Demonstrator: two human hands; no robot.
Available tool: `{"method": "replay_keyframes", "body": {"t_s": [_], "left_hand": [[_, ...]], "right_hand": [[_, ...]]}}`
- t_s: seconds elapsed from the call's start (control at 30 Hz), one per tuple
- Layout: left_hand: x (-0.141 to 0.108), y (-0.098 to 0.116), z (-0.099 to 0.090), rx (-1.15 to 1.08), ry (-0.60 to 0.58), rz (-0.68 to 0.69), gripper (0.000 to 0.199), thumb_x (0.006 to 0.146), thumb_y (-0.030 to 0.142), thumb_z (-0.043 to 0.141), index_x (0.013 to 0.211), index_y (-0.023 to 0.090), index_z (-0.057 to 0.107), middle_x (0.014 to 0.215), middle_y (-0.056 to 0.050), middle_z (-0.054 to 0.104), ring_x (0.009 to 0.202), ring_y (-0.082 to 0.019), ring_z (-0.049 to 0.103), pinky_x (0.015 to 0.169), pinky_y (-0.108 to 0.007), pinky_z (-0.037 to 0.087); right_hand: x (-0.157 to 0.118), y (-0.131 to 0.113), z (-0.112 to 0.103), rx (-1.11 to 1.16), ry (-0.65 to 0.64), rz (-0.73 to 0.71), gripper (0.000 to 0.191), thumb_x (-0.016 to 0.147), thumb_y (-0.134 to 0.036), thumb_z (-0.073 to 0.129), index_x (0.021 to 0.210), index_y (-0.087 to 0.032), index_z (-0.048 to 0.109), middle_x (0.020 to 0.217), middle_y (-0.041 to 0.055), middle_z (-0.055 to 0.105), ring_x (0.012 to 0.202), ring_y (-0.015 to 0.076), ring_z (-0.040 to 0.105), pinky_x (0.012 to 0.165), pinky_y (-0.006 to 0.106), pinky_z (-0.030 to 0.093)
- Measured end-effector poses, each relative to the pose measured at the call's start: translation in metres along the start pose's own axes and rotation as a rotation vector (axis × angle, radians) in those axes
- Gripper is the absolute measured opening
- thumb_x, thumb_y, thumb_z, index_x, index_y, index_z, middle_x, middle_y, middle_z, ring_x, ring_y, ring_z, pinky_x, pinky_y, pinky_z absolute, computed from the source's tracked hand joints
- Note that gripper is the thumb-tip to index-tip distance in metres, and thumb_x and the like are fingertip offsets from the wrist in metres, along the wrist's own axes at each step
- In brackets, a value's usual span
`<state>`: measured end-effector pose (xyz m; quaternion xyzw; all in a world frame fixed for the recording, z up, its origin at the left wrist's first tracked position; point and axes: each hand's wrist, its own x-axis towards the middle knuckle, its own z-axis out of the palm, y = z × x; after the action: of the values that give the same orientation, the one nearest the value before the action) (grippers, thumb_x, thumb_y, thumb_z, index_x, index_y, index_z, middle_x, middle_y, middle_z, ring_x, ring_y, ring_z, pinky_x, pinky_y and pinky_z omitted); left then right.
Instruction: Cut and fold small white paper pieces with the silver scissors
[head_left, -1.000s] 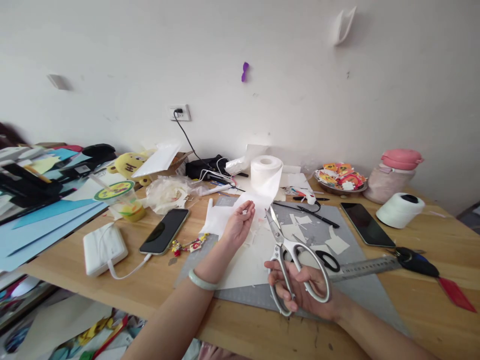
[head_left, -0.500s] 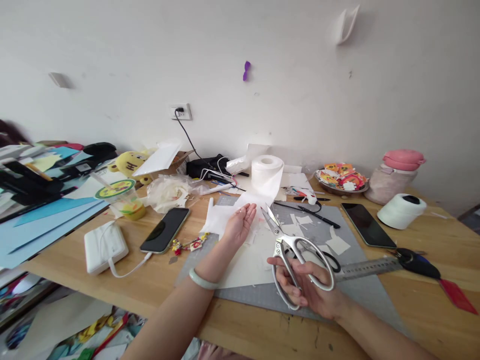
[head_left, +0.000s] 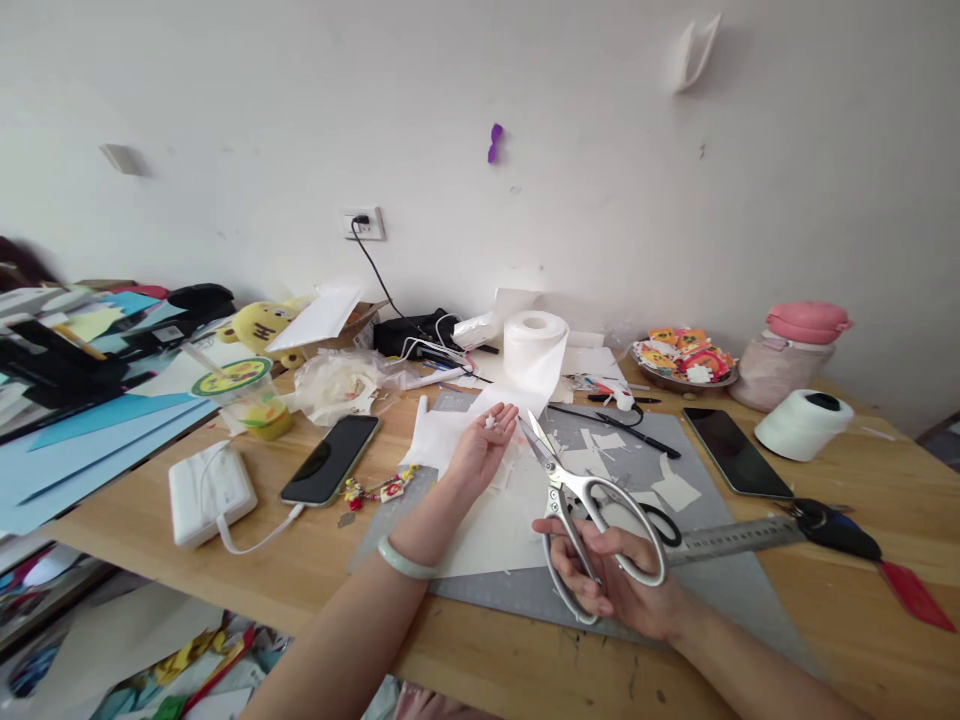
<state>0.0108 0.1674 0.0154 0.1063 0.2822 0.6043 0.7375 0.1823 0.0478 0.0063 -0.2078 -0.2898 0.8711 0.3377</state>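
Observation:
My left hand [head_left: 482,450] is turned palm up over the grey cutting mat, its fingers stretched out. Small white bits [head_left: 491,422] rest on it near the base of the fingers; their kind is too small to tell. My right hand [head_left: 615,575] grips the silver-handled scissors [head_left: 555,470], fingers through the handle loops. The blades point up and away, slightly parted, just right of my left fingertips. White sheets [head_left: 480,540] lie beneath both hands on the cutting mat [head_left: 517,590]. Behind my left hand stands a white paper roll [head_left: 534,350], its loose end hanging forward.
Paper scraps [head_left: 675,485], a steel ruler [head_left: 735,540] and a black-handled cutter [head_left: 836,527] lie to the right. A phone [head_left: 735,450] and thread cone [head_left: 804,425] are beyond. Leftward are another phone [head_left: 330,460], a white power bank [head_left: 212,495] and a lidded cup [head_left: 251,400].
My left fingers have shifted slightly up and right, and the white bits on that hand show more plainly. The scissors have barely moved.

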Motion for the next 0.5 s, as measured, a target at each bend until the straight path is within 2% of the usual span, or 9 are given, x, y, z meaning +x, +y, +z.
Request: {"method": "replay_keyframes", "body": {"t_s": [0.17, 0.37, 0.5], "left_hand": [[0.0028, -0.0014, -0.0026, 0.002, -0.015, 0.007, 0.052, 0.068, -0.018, 0.039, 0.109, 0.011, 0.052, 0.114, -0.014, 0.06, 0.104, -0.015, 0.059, 0.084, -0.017, 0.05], [0.004, -0.0014, -0.004, 0.039, -0.028, 0.024, 0.026, 0.08, -0.004, 0.043, 0.099, 0.007, 0.055, 0.094, -0.013, 0.066, 0.087, -0.014, 0.066, 0.077, -0.018, 0.053], [0.0027, -0.0016, -0.0032, 0.04, -0.003, 0.039, 0.022, 0.082, 0.0, 0.042, 0.097, 0.007, 0.056, 0.089, -0.013, 0.067, 0.084, -0.014, 0.066, 0.075, -0.019, 0.054]], "right_hand": [[0.0, 0.0003, -0.0006, 0.008, 0.011, 0.009, 0.043, 0.069, -0.029, 0.055, 0.107, -0.01, 0.059, 0.071, 0.0029, 0.05, 0.049, 0.0055, 0.037, 0.039, 0.019, 0.021], [0.0005, -0.0001, -0.0003, 0.015, 0.03, -0.001, 0.042, 0.069, -0.028, 0.053, 0.106, -0.01, 0.06, 0.072, 0.0033, 0.05, 0.05, 0.0063, 0.038, 0.039, 0.019, 0.022], [0.0005, -0.0002, -0.0001, 0.038, 0.048, -0.017, 0.04, 0.07, -0.027, 0.051, 0.105, -0.011, 0.06, 0.081, 0.0053, 0.052, 0.052, 0.007, 0.04, 0.041, 0.019, 0.026]]}}
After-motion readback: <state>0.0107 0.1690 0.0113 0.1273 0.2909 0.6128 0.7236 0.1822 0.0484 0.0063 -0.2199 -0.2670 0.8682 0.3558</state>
